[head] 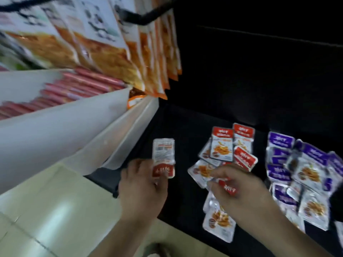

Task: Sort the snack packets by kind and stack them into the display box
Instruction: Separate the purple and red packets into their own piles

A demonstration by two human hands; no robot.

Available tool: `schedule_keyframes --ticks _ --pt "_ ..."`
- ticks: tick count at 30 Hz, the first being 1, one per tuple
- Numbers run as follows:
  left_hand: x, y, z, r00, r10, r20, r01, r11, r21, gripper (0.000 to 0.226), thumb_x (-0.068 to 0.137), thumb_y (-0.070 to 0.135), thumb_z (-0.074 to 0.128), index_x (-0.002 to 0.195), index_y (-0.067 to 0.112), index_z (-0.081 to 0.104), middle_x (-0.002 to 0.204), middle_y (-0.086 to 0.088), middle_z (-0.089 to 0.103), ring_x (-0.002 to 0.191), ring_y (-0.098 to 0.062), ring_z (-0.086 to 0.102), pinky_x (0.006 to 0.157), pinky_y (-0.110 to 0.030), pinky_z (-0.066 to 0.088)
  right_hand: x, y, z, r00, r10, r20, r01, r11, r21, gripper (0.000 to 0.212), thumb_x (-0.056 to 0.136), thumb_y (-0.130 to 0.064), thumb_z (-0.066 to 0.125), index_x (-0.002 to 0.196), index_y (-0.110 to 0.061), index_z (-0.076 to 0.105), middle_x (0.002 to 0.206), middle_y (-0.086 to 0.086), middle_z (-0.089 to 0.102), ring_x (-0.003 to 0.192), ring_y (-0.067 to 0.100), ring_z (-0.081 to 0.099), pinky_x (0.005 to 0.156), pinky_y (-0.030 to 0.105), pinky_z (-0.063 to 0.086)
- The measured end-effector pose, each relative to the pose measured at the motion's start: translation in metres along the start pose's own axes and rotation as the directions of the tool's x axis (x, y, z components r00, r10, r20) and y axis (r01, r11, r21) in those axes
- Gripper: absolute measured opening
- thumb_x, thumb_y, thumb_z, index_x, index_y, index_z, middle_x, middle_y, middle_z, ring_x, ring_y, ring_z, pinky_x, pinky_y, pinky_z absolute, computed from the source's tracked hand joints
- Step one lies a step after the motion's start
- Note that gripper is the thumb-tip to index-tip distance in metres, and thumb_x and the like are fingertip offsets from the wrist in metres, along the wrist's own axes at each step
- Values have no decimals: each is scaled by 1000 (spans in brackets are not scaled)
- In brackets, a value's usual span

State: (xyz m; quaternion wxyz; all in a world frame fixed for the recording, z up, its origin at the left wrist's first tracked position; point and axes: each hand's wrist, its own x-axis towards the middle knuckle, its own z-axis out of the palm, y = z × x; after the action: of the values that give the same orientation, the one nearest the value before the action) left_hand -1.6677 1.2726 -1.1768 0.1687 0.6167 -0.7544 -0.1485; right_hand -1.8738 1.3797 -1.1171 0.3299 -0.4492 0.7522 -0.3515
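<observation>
My left hand (143, 184) pinches a red-topped snack packet (163, 156) by its lower end, its printed back facing me, above the black surface (185, 138). My right hand (239, 190) grips another red packet (227, 188) at the edge of a loose pile of red packets (222, 149). To the right lies a pile of purple packets (297, 167). More red-kind packets (219, 221) lie under my right wrist. No display box is plainly visible.
A white shelf (61, 127) slants across the left with red sausage sticks (74, 88) on it. Orange-and-white snack bags (115, 49) hang above it. Pale floor tiles (55, 210) show at the lower left. The background beyond the black surface is dark.
</observation>
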Motion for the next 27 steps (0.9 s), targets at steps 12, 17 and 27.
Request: schedule_keyframes --ticks 12,17,27 --pt "38 7 -12 885 -279 374 362 916 -172 41 79 42 80 95 24 47 84 7 67 73 -11 66 62 -30 53 14 -17 17 994 107 27 -110 985 132 17 92 -26 74 89 -43 75 95 -28 73 93 -12 66 78 14 48" --pt "34 26 -39 819 -224 528 521 674 -524 39 74 16 92 99 18 62 88 1 79 73 -10 77 69 -32 63 15 -5 17 991 -134 12 134 991 -1 63 88 -8 78 125 -57 62 137 -33 52 133 -8 47 105 22 48" --pt "12 83 -57 620 104 778 741 250 -624 51 75 22 82 122 30 66 107 -14 79 93 -29 79 70 -37 62 14 16 -32 885 -450 -115 400 864 -305 24 89 -14 67 106 -27 80 106 -18 74 104 8 68 85 39 59"
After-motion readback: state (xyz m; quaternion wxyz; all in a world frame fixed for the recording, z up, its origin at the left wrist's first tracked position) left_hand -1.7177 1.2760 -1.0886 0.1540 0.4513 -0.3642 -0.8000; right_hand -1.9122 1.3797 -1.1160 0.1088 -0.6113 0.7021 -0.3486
